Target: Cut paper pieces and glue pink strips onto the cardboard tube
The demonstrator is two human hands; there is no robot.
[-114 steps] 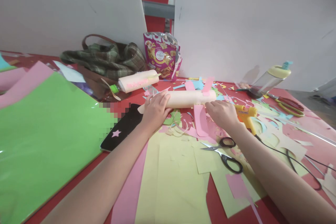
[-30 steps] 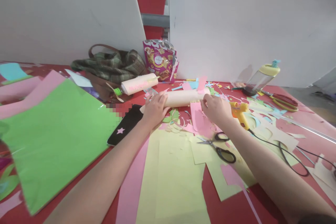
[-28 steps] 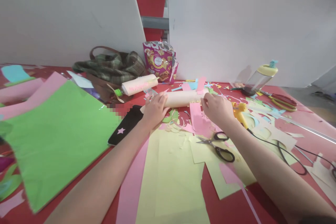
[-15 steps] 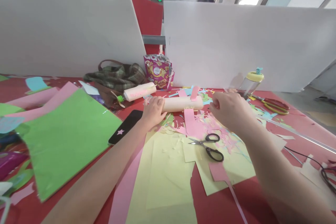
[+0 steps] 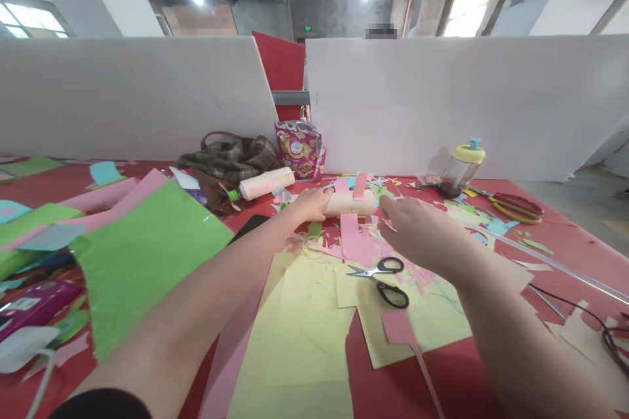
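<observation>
A cream paper tube (image 5: 339, 205) lies sideways on the red table, with pink paper strips stuck to it. My left hand (image 5: 314, 203) is wrapped over the tube's left end. At its right end my right hand (image 5: 410, 222) has curled fingers; whether they touch the tube or pinch something small I cannot tell. One pink strip (image 5: 350, 236) hangs from the tube's front onto paper scraps. Below lie black-handled scissors (image 5: 376, 272), slightly apart, on pale yellow paper sheets (image 5: 304, 334).
Left are a large green sheet (image 5: 147, 262) and a dark phone (image 5: 248, 226), partly hidden by my forearm. Behind stand a cream bottle-like roll (image 5: 268, 183), a plaid bag (image 5: 240, 157) and a purple snack bag (image 5: 301, 150). Right are a yellow-lidded jar (image 5: 460, 170) and red-yellow-handled scissors (image 5: 515, 206).
My right hand has moved left and nearer to the tube's end. My left hand has shifted slightly right along with the tube. The view has tilted upward.
</observation>
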